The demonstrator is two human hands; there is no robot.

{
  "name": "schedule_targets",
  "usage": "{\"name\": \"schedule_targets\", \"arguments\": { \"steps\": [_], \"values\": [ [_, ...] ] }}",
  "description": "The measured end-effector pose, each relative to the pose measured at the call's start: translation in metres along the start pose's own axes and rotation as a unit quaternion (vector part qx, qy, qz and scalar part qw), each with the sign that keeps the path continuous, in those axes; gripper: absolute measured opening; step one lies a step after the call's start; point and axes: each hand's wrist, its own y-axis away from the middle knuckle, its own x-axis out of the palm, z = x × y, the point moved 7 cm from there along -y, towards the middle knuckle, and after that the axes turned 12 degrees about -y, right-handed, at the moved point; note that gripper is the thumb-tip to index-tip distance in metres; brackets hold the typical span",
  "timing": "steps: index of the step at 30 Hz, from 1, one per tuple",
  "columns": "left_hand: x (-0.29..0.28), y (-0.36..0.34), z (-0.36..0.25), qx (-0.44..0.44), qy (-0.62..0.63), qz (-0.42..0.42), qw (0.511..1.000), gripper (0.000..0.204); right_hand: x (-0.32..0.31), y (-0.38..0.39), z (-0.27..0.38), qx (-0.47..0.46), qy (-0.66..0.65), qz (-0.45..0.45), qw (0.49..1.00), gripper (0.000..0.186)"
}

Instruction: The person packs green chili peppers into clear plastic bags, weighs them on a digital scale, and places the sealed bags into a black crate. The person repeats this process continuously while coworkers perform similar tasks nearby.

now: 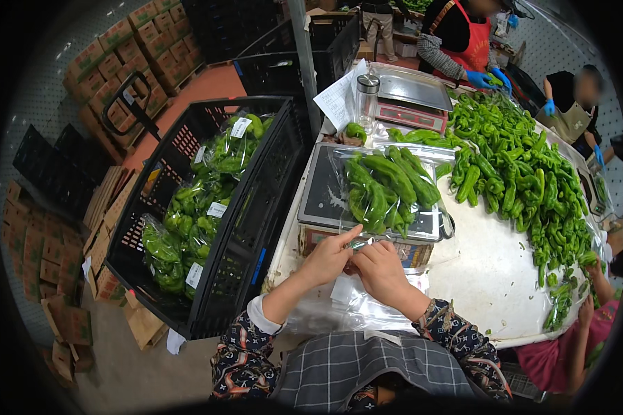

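A clear plastic bag of long green peppers (pixel 387 187) lies on the black platform of a weighing scale (pixel 322 183), right in front of me. Its gathered near end runs down between my hands. My left hand (pixel 327 259) is closed on that end, with the index finger stretched out along the plastic. Beside it, my right hand (pixel 382 273) pinches the same gathered end, fingers pressed together. The fingertips partly cover the bag's mouth. Below my hands lies a stack of flat clear bags (pixel 374 304) at the table's near edge.
On the left stands a black crate (pixel 201 321) with several labelled bags of peppers (pixel 187 221). Loose green peppers (pixel 526 180) are heaped on the white table (pixel 477 277). Beyond are a second scale (pixel 412 93), a glass jar (pixel 367 97), a metal post (pixel 303 62) and co-workers.
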Motion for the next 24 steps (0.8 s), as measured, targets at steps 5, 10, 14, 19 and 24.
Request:
{"name": "schedule_targets", "arguments": {
  "steps": [5, 10, 14, 19, 24],
  "values": [
    [0.002, -0.005, 0.007, 0.021, -0.064, 0.015, 0.998, 0.052, -0.007, 0.006, 0.002, 0.000, -0.095, 0.024, 0.995, 0.008],
    [-0.018, 0.005, 0.015, -0.027, -0.060, 0.017, 0.998, 0.050, -0.041, 0.035, -0.032, 0.183, -0.568, -0.118, 0.794, 0.007],
    [-0.022, 0.018, 0.021, -0.039, -0.038, 0.047, 0.997, 0.051, -0.164, 0.123, -0.146, 0.229, -0.534, -0.395, 0.712, 0.012],
    [-0.035, 0.026, 0.034, -0.044, 0.028, 0.039, 0.998, 0.048, -0.343, 0.283, -0.199, 0.198, -0.227, -0.704, 0.643, 0.008],
    [-0.068, 0.017, 0.042, 0.124, -0.276, -0.206, 0.931, 0.061, -0.241, 0.195, -0.167, 0.251, -0.011, -0.441, 0.862, 0.029]
  ]
}}
